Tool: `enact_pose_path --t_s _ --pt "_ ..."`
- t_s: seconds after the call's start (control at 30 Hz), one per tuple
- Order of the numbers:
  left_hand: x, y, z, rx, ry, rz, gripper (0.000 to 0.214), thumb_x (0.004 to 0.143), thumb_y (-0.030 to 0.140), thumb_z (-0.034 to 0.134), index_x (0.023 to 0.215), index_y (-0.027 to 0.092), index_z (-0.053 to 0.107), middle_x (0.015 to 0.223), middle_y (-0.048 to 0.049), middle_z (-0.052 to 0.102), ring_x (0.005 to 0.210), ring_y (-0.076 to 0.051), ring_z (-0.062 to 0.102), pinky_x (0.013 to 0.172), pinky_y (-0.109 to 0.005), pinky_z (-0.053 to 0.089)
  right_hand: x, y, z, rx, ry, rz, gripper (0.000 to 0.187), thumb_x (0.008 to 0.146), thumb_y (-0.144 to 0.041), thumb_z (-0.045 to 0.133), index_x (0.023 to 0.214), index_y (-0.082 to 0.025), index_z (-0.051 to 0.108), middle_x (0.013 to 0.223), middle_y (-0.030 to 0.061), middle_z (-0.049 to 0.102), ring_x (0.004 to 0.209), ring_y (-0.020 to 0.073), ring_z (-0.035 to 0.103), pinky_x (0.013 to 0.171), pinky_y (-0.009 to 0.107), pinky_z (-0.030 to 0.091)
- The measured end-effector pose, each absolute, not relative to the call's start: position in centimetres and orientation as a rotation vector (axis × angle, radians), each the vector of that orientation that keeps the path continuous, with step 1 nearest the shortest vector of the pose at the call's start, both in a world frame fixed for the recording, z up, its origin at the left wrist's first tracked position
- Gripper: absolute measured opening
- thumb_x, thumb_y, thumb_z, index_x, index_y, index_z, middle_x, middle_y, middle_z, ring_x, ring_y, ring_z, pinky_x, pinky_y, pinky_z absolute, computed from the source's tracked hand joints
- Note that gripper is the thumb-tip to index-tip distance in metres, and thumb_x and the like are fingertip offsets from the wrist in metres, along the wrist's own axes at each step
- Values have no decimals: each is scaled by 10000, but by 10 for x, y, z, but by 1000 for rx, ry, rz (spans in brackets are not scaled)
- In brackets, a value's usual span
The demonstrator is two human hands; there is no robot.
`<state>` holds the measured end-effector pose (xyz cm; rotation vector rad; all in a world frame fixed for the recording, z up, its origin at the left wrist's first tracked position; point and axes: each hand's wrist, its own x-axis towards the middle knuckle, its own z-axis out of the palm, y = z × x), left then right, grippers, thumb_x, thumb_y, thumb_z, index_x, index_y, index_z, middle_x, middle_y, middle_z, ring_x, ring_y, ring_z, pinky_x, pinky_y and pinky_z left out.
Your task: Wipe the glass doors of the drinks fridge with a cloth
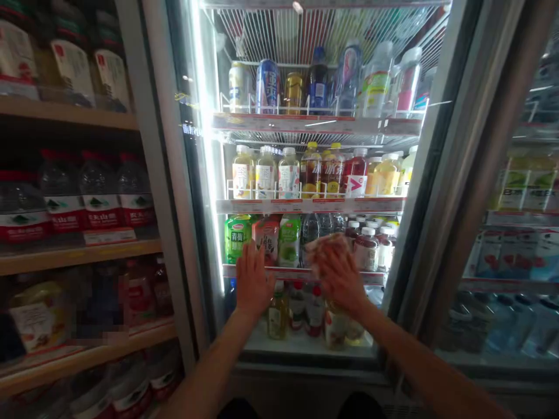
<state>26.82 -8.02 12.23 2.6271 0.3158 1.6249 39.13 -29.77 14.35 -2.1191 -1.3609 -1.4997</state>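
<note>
Both my hands reach into an open drinks fridge. My left hand [253, 282] lies with fingers stretched up against the front rail of the third shelf [288, 272], just below a red carton [266, 238] and a green bottle [238, 235]. My right hand [336, 270] is smeared by motion in front of the same shelf, near several white-capped dark bottles [365, 247]. Whether it holds anything I cannot make out. Small bottles [279, 314] stand on the bottom shelf under my wrists.
Upper shelves carry cans [267, 86] and tea and juice bottles [288, 171]. The open fridge door [454, 174] stands to the right, with a second closed fridge [524, 203] behind it. Wooden shelves with water bottles [100, 192] line the left.
</note>
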Motion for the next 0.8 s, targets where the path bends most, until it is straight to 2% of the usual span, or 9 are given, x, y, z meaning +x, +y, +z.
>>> enact_pose_path --t_s 0.13,0.23,0.3,0.37,0.5,0.63,0.7,0.8 --pt "268 -79 124 2601 344 1627 611 781 215 507 1356 116 325 1479 -195 222 1389 -321 127 1083 -519 242 403 -302 163 -1902 -780 -1689 581 859 -270 406 1422 -210 272 1502 107 195 1375 323 169 1039 582 261" --pt "268 -80 125 2578 379 1634 616 777 217 517 1351 95 331 1484 -212 190 1388 -338 116 1079 -516 250 392 -286 163 -2017 -1121 -1592 554 855 -276 427 1398 -222 330 1468 85 297 1374 292 190 1068 543 249" --pt "267 -79 125 2585 380 1634 613 778 211 515 1350 86 333 1471 -218 224 1385 -336 135 1080 -512 251 387 -282 160 -2102 -1418 -1486 543 847 -278 452 1381 -233 363 1434 63 368 1366 264 225 1091 503 237" --pt "266 -77 126 2598 364 1639 601 784 209 505 1350 99 335 1459 -208 263 1382 -325 158 1083 -514 245 391 -289 162 -2079 -1326 -1525 543 853 -269 446 1386 -228 354 1450 67 342 1367 265 223 1091 508 233" --pt "270 -79 131 2605 315 1676 608 783 210 497 1358 115 322 1470 -190 256 1387 -311 149 1087 -513 236 399 -298 173 -1876 -825 -1703 564 868 -249 407 1417 -195 286 1508 105 185 1383 302 154 1057 564 248" --pt "276 -86 136 2635 278 1666 622 777 191 489 1369 138 306 1483 -169 241 1390 -301 144 1087 -510 238 388 -284 169 -2059 -1394 -1534 570 847 -275 450 1401 -215 326 1463 68 320 1371 263 207 1094 505 224" --pt "275 -83 137 2641 288 1670 614 785 194 482 1371 145 303 1477 -168 256 1390 -298 145 1083 -512 245 388 -282 174 -2086 -1405 -1513 581 853 -281 442 1414 -234 295 1452 56 342 1368 257 218 1091 499 234" --pt "272 -75 134 2640 314 1692 602 796 213 486 1366 132 311 1465 -183 273 1391 -304 138 1083 -514 247 395 -285 187 -1987 -932 -1632 619 868 -291 411 1444 -213 200 1509 88 191 1387 302 134 1060 559 240"
